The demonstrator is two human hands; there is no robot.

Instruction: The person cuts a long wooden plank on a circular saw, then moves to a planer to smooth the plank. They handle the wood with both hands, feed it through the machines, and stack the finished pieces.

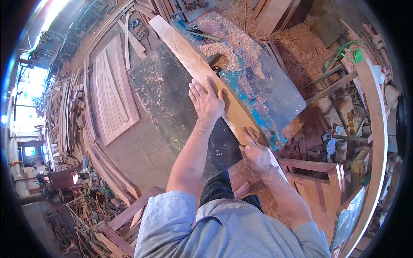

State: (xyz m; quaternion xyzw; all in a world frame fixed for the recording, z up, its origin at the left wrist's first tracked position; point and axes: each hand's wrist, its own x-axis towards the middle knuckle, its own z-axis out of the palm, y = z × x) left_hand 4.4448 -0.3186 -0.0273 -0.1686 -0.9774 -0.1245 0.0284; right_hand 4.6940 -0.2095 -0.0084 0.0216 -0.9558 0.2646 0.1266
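A long, pale wooden board lies slantwise across a dark, chip-strewn machine table, along the blue edge of the machine. My left hand rests flat on the board's middle, fingers stretched out and thumb apart. Nearer my body, my right hand holds the board close to its near end, fingers over its top and thumb at its left side. Beside the board's right edge, a dark opening in the machine is partly filled with shavings.
Wood shavings cover much of the machine's right side. A slatted wooden panel lies on the floor at left, near stacked planks. A framed wooden panel stands at right, beside a long curved-looking plank.
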